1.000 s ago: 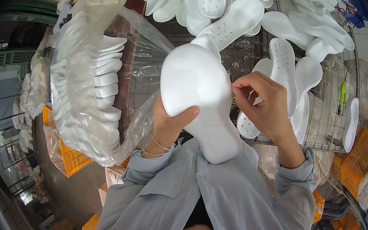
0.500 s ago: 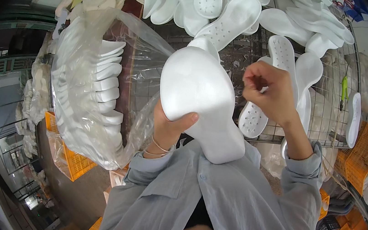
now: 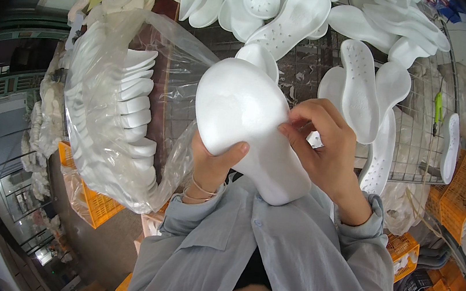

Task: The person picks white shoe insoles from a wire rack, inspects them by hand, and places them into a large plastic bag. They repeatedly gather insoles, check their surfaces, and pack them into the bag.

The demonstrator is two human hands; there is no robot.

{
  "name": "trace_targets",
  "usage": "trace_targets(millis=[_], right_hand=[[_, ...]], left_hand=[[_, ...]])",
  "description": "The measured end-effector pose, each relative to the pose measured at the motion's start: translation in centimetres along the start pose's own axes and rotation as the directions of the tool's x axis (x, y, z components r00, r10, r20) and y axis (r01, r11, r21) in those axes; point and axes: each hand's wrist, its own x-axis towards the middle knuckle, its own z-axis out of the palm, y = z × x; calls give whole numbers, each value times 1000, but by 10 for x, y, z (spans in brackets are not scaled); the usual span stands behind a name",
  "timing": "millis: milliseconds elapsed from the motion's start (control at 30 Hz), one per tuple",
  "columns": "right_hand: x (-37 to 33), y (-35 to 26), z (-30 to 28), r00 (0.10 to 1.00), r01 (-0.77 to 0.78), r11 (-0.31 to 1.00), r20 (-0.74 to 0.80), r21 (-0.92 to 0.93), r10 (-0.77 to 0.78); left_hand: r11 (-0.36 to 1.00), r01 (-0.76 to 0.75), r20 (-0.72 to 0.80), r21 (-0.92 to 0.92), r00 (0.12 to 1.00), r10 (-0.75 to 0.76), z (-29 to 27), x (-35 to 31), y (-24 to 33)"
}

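Note:
A smooth white shoe insole (image 3: 249, 109) is held up in front of my chest, its wide end away from me and its narrow end against my grey shirt. My left hand (image 3: 214, 158) grips its left side, with the thumb across the upper face and the other fingers hidden underneath. My right hand (image 3: 323, 142) is at the insole's right edge, thumb and index finger pinched together on the rim. Whether a thin scrap sits between those fingertips is too small to tell. Just beyond the held piece lies another white insole (image 3: 259, 60), partly covered by it.
A clear plastic bag (image 3: 95, 105) with a row of stacked white insoles stands on the left. Many dotted insoles (image 3: 291, 25) pile up at the back of the wire-grid table (image 3: 416, 124). A green-handled tool (image 3: 438, 109) lies at right, near orange crates (image 3: 454, 193).
My right hand has moved left and down from above the table to the insole's right edge. The held insole has shifted slightly left.

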Motion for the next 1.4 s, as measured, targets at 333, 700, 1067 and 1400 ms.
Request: trace_targets(millis=[333,700,1067,1400], right_hand=[[-5,-1,4,1000,9,998,-20,64,-7],[-12,17,4,993,69,990,83,127,-80],[-14,40,25,946,-285,954,133,-97,297],[-17,33,29,977,-160,954,97,-254,190]], left_hand=[[998,32,-24,-47,999,-33,-1,-2,-2],[973,125,0,-193,992,-127,-9,5,-16],[934,-275,-2,230,959,283,27,74,-39],[691,-458,160,559,878,452,38,45,18]])
